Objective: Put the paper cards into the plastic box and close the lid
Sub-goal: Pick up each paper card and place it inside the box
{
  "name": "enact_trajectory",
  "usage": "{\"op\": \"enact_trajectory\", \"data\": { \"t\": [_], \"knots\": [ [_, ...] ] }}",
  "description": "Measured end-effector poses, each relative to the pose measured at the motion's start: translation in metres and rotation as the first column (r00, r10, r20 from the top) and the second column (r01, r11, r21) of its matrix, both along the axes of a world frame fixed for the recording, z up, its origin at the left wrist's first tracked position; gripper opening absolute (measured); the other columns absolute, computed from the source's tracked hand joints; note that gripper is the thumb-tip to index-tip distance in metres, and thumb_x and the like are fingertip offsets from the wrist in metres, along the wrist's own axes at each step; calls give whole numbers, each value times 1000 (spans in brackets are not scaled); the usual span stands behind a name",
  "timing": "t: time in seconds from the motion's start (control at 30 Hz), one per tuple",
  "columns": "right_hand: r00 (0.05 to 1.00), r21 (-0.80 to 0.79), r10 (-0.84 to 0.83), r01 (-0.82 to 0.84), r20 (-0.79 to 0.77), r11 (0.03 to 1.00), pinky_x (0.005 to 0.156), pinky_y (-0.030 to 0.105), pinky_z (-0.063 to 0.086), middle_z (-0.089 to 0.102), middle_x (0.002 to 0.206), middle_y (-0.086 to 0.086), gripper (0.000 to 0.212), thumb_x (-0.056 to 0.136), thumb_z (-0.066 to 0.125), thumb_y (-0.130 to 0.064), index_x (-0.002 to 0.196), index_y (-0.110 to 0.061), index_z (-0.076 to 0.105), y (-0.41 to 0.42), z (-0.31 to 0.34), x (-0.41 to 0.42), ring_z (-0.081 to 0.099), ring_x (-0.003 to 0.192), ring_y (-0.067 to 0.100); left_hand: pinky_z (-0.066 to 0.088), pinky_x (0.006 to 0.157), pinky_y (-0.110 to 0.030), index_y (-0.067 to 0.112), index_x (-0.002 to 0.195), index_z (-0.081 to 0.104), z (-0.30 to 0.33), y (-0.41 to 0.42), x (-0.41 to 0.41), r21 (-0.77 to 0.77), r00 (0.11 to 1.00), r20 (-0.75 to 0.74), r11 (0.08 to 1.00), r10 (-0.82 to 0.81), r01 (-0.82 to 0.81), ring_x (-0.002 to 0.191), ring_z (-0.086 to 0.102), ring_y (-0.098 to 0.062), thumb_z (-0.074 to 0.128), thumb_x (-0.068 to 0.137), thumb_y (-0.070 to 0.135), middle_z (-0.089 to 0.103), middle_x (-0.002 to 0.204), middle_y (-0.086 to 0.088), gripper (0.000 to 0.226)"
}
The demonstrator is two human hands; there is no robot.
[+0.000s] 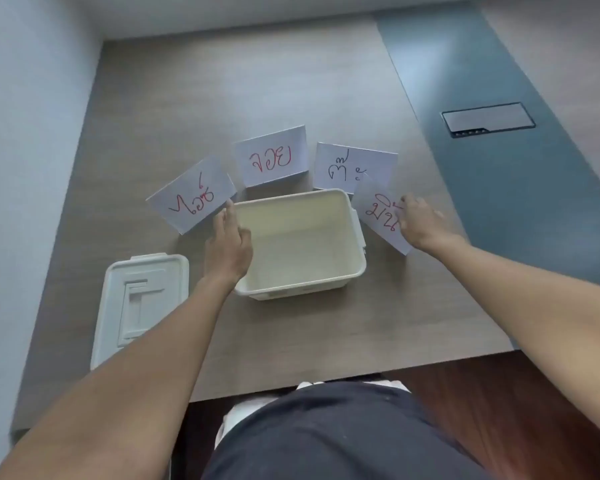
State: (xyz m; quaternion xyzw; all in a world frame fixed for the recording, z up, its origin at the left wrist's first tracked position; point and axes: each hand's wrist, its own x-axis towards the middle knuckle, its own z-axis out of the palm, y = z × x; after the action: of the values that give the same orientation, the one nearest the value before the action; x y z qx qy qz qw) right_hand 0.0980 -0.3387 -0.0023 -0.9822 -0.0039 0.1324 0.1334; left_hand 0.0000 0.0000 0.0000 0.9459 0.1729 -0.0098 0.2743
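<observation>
An open cream plastic box stands mid-table with nothing inside. Its white lid lies flat to the left. Four white paper cards with handwriting fan around the box's far side. My left hand pinches the lower edge of the left card, which bears red writing. My right hand grips the right card, lifted and tilted beside the box's right rim. A card with red writing and a card with dark writing lie on the table behind the box.
The wooden table has a grey strip on the right with a recessed socket panel. A pale wall borders the table on the left. The table's near edge is close to my body.
</observation>
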Motion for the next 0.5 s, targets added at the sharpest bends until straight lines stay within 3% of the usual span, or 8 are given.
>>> {"op": "enact_trajectory", "data": {
  "t": [0.1, 0.27, 0.5],
  "knots": [
    [999, 21, 43, -43, -11, 999, 79, 45, 49, 64, 119, 17, 16, 94, 47, -11, 110, -9, 49, -1, 7, -2, 61, 102, 42, 35, 98, -36, 25, 156, 14, -1, 1, -8, -150, 997, 42, 987, 66, -59, 128, 44, -28, 27, 100, 17, 28, 156, -5, 59],
    [996, 40, 89, -89, 7, 995, 80, 49, 53, 67, 113, 14, 7, 92, 48, -12, 99, -12, 51, 6, 26, -4, 62, 97, 40, 26, 95, -22, 27, 156, 15, -5, 0, -11, -299, 991, 77, 951, 111, -83, 122, 37, -5, 24, 101, 11, 33, 151, -4, 58],
    [965, 45, 99, -113, 243, 993, 68, 45, 49, 66, 106, 21, 15, 94, 44, -16, 106, -9, 50, 33, 64, 1, 62, 87, 45, 20, 97, -14, 25, 155, 23, -9, 2, -4, -387, 981, 117, 917, 155, -99, 119, 29, 5, 24, 102, 11, 37, 150, -3, 54]
  ]
}}
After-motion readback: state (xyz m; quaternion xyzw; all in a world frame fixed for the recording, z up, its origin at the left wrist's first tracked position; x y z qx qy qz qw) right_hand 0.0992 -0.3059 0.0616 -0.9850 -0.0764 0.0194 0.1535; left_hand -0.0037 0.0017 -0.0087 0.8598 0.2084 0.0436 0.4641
